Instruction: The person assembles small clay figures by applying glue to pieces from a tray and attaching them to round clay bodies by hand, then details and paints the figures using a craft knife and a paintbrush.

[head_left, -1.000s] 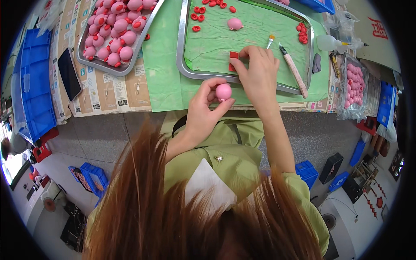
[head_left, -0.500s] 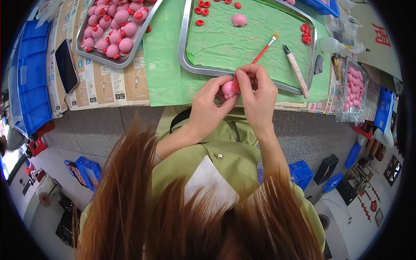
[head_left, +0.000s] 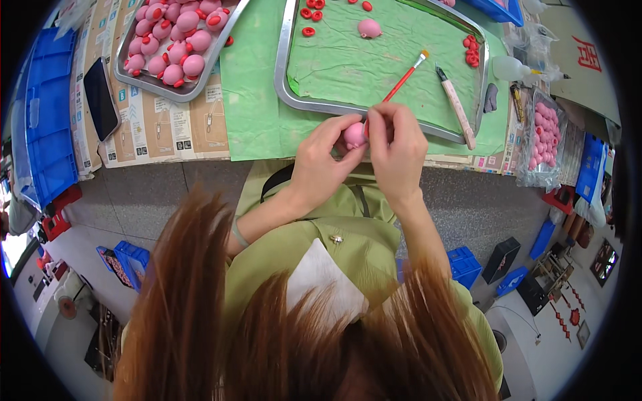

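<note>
While cradling a round pink figurine (head_left: 354, 136) in the curled thumb and fingers of the left hand (head_left: 319, 160), meets its right side with the fingertips of the right hand (head_left: 400, 146). Has the left grip closed around the figurine; has the right grip pinched almost together on a small red piece (head_left: 366, 128), mostly hidden by the fingers. Holds figurine and hands at the near rim of a metal tray (head_left: 321, 105), by the edge of the cardboard-covered table (head_left: 144, 142). Finds in the tray, on a crumpled green lining (head_left: 348, 77), a red-handled paintbrush (head_left: 403, 83) just beyond the right hand, another pink figurine (head_left: 369, 28) farther off, loose red rings (head_left: 308, 31) toward the left and a cluster of red rings (head_left: 473, 53) at the right. Has a pale-handled craft knife (head_left: 457, 108) laid across the near rim, right of the right hand. Shows, well to the left, a second metal tray (head_left: 150, 88) heaped with pink-and-red figurines (head_left: 177, 53), and beside it a dark phone (head_left: 101, 100). Shows at the far right a white squeeze bottle (head_left: 509, 69) and bagged pink balls (head_left: 547, 136).
</note>
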Tool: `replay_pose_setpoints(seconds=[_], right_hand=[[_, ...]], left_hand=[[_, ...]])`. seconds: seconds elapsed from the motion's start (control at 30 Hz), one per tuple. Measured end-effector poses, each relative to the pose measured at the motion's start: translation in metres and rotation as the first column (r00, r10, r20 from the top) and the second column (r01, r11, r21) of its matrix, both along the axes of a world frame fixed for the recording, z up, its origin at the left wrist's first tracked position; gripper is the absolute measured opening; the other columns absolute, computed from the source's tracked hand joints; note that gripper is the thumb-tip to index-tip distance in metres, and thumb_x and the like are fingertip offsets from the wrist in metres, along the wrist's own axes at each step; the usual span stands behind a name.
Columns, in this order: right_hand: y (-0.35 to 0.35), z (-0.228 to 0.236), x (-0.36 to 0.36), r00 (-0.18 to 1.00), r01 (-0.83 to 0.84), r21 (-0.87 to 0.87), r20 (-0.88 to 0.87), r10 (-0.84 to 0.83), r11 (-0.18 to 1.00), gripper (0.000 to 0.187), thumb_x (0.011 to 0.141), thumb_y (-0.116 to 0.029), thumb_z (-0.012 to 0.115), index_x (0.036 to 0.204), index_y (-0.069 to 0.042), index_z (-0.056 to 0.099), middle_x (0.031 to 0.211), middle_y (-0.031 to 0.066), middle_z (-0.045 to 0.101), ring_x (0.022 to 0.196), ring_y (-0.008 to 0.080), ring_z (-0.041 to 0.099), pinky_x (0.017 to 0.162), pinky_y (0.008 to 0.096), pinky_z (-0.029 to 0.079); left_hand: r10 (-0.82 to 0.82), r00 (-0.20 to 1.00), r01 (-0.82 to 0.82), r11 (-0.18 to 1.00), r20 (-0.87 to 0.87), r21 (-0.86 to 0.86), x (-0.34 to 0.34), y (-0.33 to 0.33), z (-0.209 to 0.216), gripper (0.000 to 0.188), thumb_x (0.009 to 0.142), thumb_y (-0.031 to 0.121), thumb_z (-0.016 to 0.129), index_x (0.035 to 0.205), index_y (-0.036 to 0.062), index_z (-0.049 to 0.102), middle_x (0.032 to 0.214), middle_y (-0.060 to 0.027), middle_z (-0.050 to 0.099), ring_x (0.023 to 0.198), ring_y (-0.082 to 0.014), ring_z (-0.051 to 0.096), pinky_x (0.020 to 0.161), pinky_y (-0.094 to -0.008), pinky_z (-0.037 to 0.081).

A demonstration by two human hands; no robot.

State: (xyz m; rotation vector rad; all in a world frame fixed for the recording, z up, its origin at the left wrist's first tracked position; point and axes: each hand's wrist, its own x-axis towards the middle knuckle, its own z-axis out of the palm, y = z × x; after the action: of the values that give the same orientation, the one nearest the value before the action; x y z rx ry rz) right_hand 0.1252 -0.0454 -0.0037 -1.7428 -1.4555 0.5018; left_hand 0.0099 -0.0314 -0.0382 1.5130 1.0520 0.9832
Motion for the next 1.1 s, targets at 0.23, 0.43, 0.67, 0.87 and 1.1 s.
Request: replay_pose_setpoints(seconds=[0.23, 0.43, 0.67, 0.87, 1.1], right_hand=[[0.004, 0.001, -0.002, 1.0, 0.005, -0.011, -0.009, -0.005, 1.0, 0.008, 0.075, 0.0, 0.057, 0.082, 0.0, 0.053, 0.073, 0.0128, 0.054, 0.062, 0.0281, 0.055, 0.055, 0.0346, 0.044], [0.002, 0.002, -0.006, 0.999, -0.028, 0.005, -0.028, 0.028, 1.0, 0.008, 0.076, 0.0, 0.057, 0.082, 0.0, 0.053, 0.073, 0.0133, 0.054, 0.062, 0.028, 0.055, 0.055, 0.0348, 0.044], [-0.001, 0.002, -0.005, 0.999, -0.041, -0.012, -0.022, 0.04, 0.999, 0.007, 0.077, -0.001, 0.057, 0.082, 0.0, 0.052, 0.073, 0.0131, 0.054, 0.062, 0.0273, 0.055, 0.054, 0.0342, 0.044], [-0.004, 0.005, -0.003, 0.997, -0.075, -0.001, -0.023, 0.074, 0.997, 0.006, 0.078, -0.002, 0.057, 0.082, 0.001, 0.052, 0.073, 0.0126, 0.054, 0.061, 0.0258, 0.055, 0.054, 0.0327, 0.044], [-0.005, 0.008, -0.006, 0.993, -0.091, -0.012, -0.07, 0.09, 0.996, 0.006, 0.077, -0.001, 0.057, 0.082, 0.001, 0.052, 0.073, 0.0127, 0.055, 0.062, 0.0257, 0.056, 0.055, 0.033, 0.045]], left_hand=[[-0.041, 0.999, 0.041, 0.999, -0.016, 0.022, -0.002, 0.003, 0.005, 0.037, 0.065, -0.004, 0.065, 0.101, -0.0004, 0.055, 0.087, -0.0102, 0.058, 0.066, -0.0169, 0.057, 0.058, -0.0256, 0.048], [-0.026, 0.999, 0.026, 1.0, 0.037, -0.008, -0.002, 0.002, 0.0, 0.039, 0.065, -0.005, 0.065, 0.102, -0.0002, 0.055, 0.084, -0.0095, 0.058, 0.065, -0.0164, 0.057, 0.057, -0.0254, 0.048], [-0.034, 0.999, 0.034, 0.999, 0.001, 0.008, -0.002, 0.003, 0.003, 0.036, 0.067, -0.002, 0.065, 0.102, -0.0007, 0.054, 0.085, -0.0099, 0.059, 0.064, -0.016, 0.057, 0.055, -0.0248, 0.048], [-0.041, 0.999, 0.041, 0.999, 0.013, -0.01, -0.003, 0.001, 0.002, 0.035, 0.068, -0.001, 0.066, 0.101, -0.0009, 0.055, 0.086, -0.0106, 0.059, 0.065, -0.0159, 0.057, 0.055, -0.0248, 0.048], [-0.063, 0.998, 0.063, 0.998, -0.018, 0.001, -0.004, 0.002, 0.0, 0.036, 0.067, -0.001, 0.066, 0.101, -0.0013, 0.055, 0.086, -0.0109, 0.059, 0.065, -0.0159, 0.057, 0.055, -0.0249, 0.048]])
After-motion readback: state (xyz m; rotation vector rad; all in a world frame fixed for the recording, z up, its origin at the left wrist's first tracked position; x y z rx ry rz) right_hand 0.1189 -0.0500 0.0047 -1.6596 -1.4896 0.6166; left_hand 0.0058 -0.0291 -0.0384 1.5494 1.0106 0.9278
